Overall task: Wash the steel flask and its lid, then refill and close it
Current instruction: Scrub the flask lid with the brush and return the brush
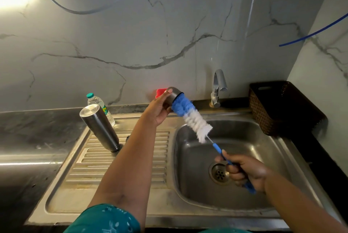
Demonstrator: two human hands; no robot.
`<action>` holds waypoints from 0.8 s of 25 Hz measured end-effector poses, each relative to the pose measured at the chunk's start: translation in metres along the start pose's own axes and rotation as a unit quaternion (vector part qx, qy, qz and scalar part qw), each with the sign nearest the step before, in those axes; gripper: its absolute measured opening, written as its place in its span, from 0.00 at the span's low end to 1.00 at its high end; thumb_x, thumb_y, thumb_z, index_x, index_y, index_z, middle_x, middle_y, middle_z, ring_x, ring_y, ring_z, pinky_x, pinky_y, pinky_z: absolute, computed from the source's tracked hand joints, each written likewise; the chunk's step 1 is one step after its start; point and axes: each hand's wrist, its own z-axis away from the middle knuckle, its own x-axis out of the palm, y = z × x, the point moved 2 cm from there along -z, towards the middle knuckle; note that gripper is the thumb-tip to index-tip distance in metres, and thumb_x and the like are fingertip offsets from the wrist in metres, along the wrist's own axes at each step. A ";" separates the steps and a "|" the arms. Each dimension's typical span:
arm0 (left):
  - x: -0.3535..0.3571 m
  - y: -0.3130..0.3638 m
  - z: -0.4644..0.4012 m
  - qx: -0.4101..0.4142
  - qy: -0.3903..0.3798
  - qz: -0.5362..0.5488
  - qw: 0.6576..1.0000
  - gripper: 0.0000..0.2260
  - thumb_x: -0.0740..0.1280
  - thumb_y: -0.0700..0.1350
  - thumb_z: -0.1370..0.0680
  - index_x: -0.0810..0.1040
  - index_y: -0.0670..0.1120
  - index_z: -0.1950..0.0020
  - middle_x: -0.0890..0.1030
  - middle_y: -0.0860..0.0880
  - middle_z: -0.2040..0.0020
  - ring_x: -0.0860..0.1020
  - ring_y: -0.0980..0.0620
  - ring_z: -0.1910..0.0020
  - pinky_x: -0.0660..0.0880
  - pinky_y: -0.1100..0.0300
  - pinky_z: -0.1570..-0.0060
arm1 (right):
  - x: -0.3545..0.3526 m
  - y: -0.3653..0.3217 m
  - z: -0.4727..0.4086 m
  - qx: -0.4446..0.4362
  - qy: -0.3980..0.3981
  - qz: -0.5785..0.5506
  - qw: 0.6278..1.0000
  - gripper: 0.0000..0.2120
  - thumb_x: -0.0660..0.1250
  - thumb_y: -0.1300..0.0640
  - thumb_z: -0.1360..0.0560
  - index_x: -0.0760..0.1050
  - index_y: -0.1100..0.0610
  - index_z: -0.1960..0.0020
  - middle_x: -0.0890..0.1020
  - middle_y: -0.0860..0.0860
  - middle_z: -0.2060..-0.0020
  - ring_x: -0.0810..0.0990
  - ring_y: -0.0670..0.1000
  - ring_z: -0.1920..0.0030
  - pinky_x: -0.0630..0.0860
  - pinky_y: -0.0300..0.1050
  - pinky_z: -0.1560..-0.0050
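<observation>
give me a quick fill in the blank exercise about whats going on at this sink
1. The left hand holds the flask's ____ above the sink.
2. The right hand grips the handle of a blue and white bottle ____.
3. The steel flask stands upside down on the ____.
4. Water from the tap is ____ running.

Missing words: lid; brush; drainboard; not

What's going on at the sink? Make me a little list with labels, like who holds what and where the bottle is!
left hand: holds the steel lid
right hand: holds the bottle brush by its blue handle
brush: blue bristle end pushed into the lid, above the sink basin
steel flask: upside down on the draining board, no lid
plastic bottle: behind the flask, green cap on
tap: no water seen running
brown basket: right of the sink
</observation>
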 end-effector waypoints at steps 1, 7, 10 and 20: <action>-0.001 0.003 0.001 0.004 -0.032 0.008 0.999 0.32 0.80 0.50 0.33 0.73 0.40 0.35 0.79 0.40 0.41 0.81 0.47 0.46 0.81 0.55 0.55 | 0.000 -0.002 0.003 0.036 -0.036 -0.063 0.997 0.16 0.61 0.49 0.22 0.82 0.57 0.58 0.55 0.48 0.74 0.51 0.45 0.77 0.48 0.37 0.75; 0.015 -0.009 0.004 -0.042 0.073 -0.026 0.996 0.31 0.79 0.56 0.34 0.74 0.41 0.38 0.79 0.43 0.45 0.81 0.48 0.52 0.81 0.55 0.56 | -0.014 -0.006 -0.001 -0.242 0.243 0.336 0.877 0.11 0.61 0.47 0.21 0.82 0.45 0.53 0.72 0.52 0.76 0.65 0.43 0.78 0.62 0.40 0.74; 0.016 -0.017 0.000 -0.064 0.142 -0.084 0.984 0.34 0.76 0.62 0.35 0.75 0.40 0.40 0.80 0.48 0.56 0.78 0.56 0.63 0.79 0.65 0.63 | -0.017 0.002 0.009 -0.297 0.365 0.464 0.750 0.13 0.58 0.43 0.21 0.81 0.45 0.50 0.77 0.45 0.73 0.74 0.45 0.73 0.66 0.40 0.74; 0.026 -0.005 0.000 -0.016 0.010 0.035 0.999 0.34 0.81 0.49 0.36 0.72 0.41 0.35 0.79 0.39 0.39 0.80 0.41 0.42 0.77 0.42 0.41 | -0.012 -0.009 0.009 -0.170 0.142 0.174 0.960 0.16 0.59 0.48 0.20 0.82 0.56 0.48 0.64 0.47 0.77 0.59 0.46 0.77 0.56 0.39 0.76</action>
